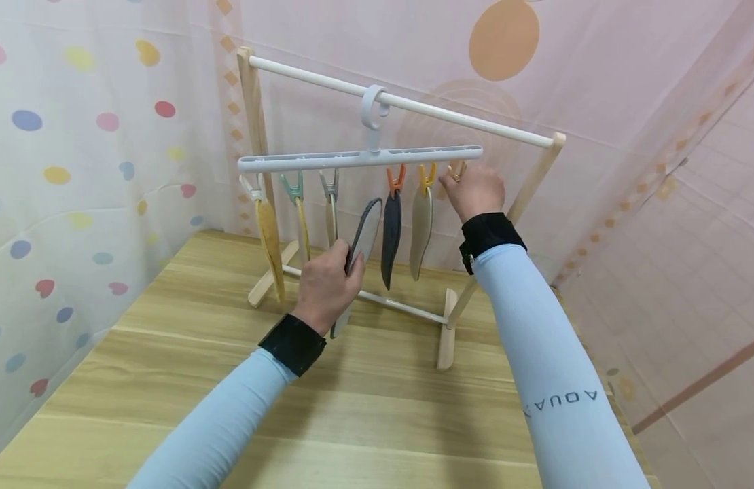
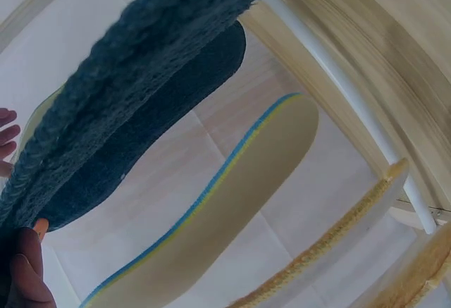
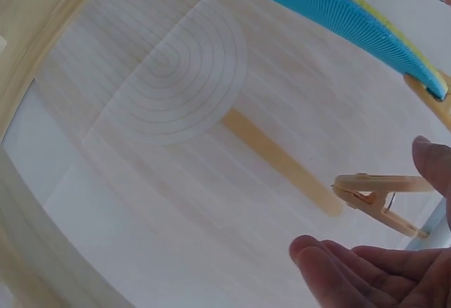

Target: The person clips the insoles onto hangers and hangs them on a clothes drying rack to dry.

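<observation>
My left hand grips an insole, grey on one face and dark and fuzzy on the other, upright below the hanger. In the left wrist view its dark pile fills the upper left. At the hanger's right end my right hand is raised beside a beige clothespin, thumb and fingers spread to either side of it. Nothing hangs from that clothespin. Along the hanger, other clothespins hold a dark insole, a beige insole, a yellow fuzzy insole and more.
The hanger's hook loops over the white top rod of a wooden-ended rack, whose right foot stands on the wood-grain table. Patterned curtains close off the back and sides.
</observation>
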{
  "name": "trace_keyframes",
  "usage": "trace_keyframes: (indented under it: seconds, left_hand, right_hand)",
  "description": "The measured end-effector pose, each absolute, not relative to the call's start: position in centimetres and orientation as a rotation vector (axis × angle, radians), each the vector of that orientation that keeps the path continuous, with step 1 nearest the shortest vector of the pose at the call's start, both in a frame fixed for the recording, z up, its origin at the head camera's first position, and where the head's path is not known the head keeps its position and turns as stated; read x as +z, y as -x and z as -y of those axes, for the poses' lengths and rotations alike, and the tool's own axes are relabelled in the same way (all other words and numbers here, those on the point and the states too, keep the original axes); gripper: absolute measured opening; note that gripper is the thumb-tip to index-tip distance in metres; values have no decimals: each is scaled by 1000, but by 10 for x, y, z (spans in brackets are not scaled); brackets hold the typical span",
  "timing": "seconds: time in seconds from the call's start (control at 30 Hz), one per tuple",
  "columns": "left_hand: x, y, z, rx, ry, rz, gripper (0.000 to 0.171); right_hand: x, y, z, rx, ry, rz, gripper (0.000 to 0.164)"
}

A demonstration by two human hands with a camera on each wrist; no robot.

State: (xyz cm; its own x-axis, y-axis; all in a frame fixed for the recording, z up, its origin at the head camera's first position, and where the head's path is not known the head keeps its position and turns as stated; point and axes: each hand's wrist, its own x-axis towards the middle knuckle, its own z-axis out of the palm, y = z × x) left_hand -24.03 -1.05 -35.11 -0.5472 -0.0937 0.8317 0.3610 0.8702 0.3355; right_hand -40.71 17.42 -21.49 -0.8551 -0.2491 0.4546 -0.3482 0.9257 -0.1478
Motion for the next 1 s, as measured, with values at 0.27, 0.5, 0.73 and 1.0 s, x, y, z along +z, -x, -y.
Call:
trace_keyframes:
  seconds: [0.27,0.5,0.73,1.0]
  left_hand:
    - [-353,242,5,-571,200,2044,27]
    - [-355,243,-1,-598,221,2068,26]
    - [-357,246,-7,-633,239,2066,25]
    - [-359,249,-16,-652,237,2100,21]
  right_hand:
    - [-213,409,-171,367,-418,2633,50]
    - [-212,409,-175,372,-372,2660,50]
    - [-211,404,-179,347,-395,2618,50]
    - [-211,397,-182,342,-400,2601,50]
